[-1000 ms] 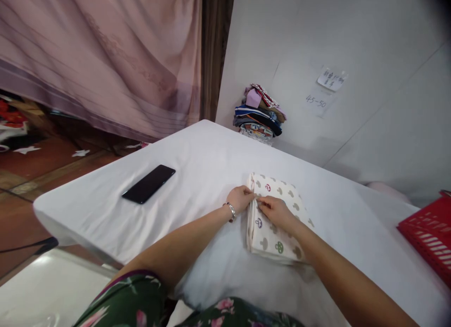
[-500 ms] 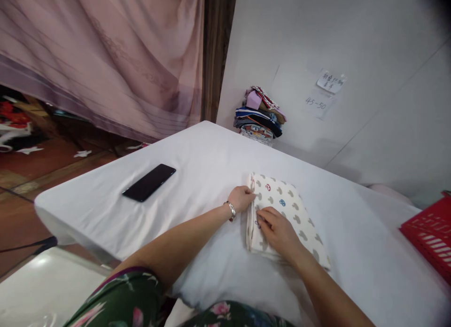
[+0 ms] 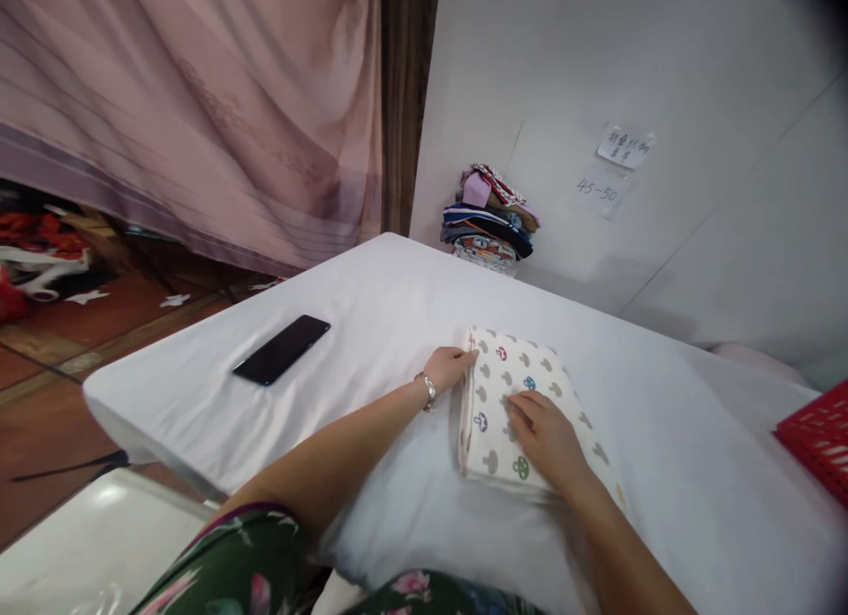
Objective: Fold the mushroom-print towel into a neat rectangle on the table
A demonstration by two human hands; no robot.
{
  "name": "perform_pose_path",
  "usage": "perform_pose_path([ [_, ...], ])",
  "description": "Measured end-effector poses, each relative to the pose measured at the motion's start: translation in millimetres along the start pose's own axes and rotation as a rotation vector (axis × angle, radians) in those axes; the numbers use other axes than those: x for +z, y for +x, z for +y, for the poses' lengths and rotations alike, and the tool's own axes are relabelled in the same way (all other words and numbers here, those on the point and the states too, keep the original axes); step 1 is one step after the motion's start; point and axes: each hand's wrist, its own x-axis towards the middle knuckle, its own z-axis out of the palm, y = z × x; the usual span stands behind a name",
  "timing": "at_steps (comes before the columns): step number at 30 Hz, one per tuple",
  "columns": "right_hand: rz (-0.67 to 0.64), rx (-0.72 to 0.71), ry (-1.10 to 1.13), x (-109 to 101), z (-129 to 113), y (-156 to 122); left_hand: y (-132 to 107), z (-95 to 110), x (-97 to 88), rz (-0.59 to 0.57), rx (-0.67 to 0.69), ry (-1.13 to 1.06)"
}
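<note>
A folded cream cloth [image 3: 507, 376] with small mushroom prints lies on the white-covered table [image 3: 397, 315]. My left hand [image 3: 449, 368], with a bracelet at the wrist, rests against the cloth's left edge, fingers curled at the fold. My right hand [image 3: 547, 434] lies flat on top of the cloth's near half, fingers stretched out and pressing down.
A black phone [image 3: 281, 349] lies on the table to the left. A stack of folded clothes [image 3: 488, 217] sits at the far edge against the white wall. A red basket [image 3: 818, 438] stands at the right edge. Pink curtain hangs at the left.
My right hand left the cloth's left edge beside my left hand, slid toward me and then right onto the cloth's top, now lying flat. The left hand stayed at the fold.
</note>
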Motion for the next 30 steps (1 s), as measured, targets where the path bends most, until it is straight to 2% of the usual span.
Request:
perform_pose_path([
  [4, 0.021, -0.055, -0.053, 2.9, -2.4, 0.7, 9.4, 13.9, 2.6, 0.017, -0.016, 0.116],
  [7, 0.029, -0.071, -0.07, 2.6, -1.5, 0.2, 13.3, 20.4, 6.4, 0.057, 0.013, 0.105],
  [9, 0.019, -0.08, -0.074, 1.9, -0.1, -0.4, 14.3, 18.6, 7.6, 0.095, 0.052, 0.047],
  [11, 0.006, -0.086, -0.072, 1.1, 0.9, -0.8, 14.6, 11.8, 7.4, 0.111, 0.031, -0.005],
  [14, -0.002, -0.079, -0.066, 0.6, 1.3, -0.9, 14.0, -0.9, 5.9, 0.089, -0.061, -0.043],
  [17, -0.015, -0.072, -0.054, 0.5, 1.2, -0.5, 13.3, -7.5, 5.1, 0.067, -0.076, -0.051],
  [24, -0.041, -0.044, -0.026, -3.2, -1.0, -1.6, 14.6, -6.1, 4.5, 0.039, -0.001, -0.074],
  [30, -0.08, -0.034, -0.045, -4.9, -2.4, -2.0, 20.3, -3.3, -8.0, -0.031, -0.066, -0.075],
])
